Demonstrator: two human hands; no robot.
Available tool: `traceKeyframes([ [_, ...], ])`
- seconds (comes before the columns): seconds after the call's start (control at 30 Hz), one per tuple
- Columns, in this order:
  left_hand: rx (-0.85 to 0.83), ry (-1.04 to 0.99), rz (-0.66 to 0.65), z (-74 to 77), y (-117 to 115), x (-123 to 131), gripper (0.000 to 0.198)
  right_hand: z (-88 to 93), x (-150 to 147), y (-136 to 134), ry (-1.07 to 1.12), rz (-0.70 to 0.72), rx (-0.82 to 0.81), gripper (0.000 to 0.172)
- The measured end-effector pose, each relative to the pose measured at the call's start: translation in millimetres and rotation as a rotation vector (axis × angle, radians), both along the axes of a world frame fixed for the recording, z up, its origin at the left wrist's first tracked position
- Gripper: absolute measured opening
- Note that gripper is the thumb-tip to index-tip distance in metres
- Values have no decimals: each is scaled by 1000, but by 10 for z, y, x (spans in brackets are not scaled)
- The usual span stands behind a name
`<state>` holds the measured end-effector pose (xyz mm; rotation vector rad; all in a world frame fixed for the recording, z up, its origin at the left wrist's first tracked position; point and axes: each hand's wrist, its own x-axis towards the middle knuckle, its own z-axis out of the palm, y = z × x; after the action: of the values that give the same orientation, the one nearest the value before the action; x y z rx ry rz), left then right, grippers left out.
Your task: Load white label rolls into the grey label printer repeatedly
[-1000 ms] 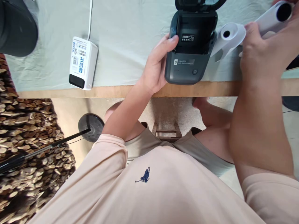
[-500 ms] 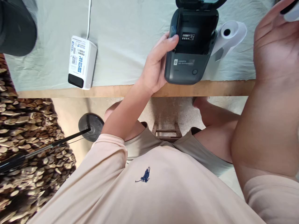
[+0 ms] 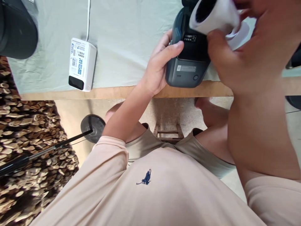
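Note:
My left hand (image 3: 162,62) grips the left side of a dark label printer (image 3: 182,72), its thumb over the rim of the paper bay. The printer's lid (image 3: 188,3) is raised, and its bay looks dark inside with a small printed label. My right hand (image 3: 235,53), blurred by motion, is closed on a white paper roll (image 3: 215,18) with a dark core. That roll is tilted above the upper right of the bay and covers part of it. Behind my right hand, another white paper roll (image 3: 242,34) is partly hidden.
A white power bank (image 3: 81,66) with a white cable (image 3: 88,22) lies on the pale green tablecloth (image 3: 124,34). A dark rounded object (image 3: 18,28) stands at the upper left. Below the table's wooden edge (image 3: 113,92) is a stand with a round black base (image 3: 92,125).
My right hand has swung left from the right edge of the view, bringing the white paper roll over the printer. My left hand keeps its hold on the printer.

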<state>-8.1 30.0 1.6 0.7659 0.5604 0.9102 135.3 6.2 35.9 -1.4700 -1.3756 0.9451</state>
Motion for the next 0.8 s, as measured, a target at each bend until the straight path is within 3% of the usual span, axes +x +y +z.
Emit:
traceKeyframes([
  [0.13,55,-20,23,-14,-17,-5,21,48,-25,-3,-685,150,147,41],
  [0.2,62,-3,35,-22,-22,-6,21,24,0,12,-826,166,123,34],
  [0.33,56,13,32,-2,-23,-1,19,-36,29,26,-847,153,122,27],
  [0.47,68,43,52,8,-3,-27,25,-47,9,-10,-874,109,230,29],
  [0.67,-99,255,36,-178,42,-155,43,-108,-24,-39,-875,177,370,27],
  [0.8,10,125,39,-101,20,-108,26,-141,-19,-37,-871,224,399,26],
])
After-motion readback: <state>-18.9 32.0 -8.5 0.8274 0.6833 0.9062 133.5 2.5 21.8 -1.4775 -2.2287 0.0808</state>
